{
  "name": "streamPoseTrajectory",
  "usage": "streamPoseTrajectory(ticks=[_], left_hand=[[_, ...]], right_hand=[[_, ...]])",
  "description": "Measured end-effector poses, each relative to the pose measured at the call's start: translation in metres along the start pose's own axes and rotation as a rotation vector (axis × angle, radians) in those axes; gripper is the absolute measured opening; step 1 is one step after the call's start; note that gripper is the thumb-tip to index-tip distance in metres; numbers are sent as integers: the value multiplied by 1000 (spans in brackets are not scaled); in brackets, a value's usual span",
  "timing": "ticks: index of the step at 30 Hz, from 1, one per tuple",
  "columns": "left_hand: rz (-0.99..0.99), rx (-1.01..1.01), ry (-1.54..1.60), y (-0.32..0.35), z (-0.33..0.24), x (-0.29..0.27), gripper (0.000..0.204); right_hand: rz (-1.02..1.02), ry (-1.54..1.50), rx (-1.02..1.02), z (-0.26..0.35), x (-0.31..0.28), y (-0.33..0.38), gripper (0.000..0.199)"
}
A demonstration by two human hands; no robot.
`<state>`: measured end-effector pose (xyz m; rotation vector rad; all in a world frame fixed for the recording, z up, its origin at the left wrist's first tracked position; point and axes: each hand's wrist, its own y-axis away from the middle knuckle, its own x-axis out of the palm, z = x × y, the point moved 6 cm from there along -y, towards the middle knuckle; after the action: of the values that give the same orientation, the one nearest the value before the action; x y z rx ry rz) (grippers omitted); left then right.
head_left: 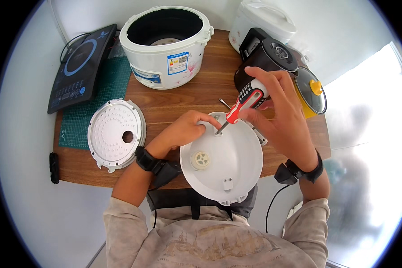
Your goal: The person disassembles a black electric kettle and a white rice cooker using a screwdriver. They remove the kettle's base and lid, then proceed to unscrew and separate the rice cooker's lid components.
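White round cover (232, 156), screwdriver (242, 106) gripped in my right hand (281, 107), my left hand (187, 129) loosely curled, index finger (210, 119) beside tip.

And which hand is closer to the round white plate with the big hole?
Left. The left hand is a little right of the round white plate; the right hand, holding the screwdriver, is much farther right.
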<state>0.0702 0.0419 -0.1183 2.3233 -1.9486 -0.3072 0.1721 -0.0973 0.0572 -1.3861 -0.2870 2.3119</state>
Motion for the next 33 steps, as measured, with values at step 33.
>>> streamPoseTrajectory(ticks=[33], left_hand=[[-11, 56, -233, 3, -11, 0, 23]], right_hand=[[-68, -406, -28, -16, 11, 4, 57]])
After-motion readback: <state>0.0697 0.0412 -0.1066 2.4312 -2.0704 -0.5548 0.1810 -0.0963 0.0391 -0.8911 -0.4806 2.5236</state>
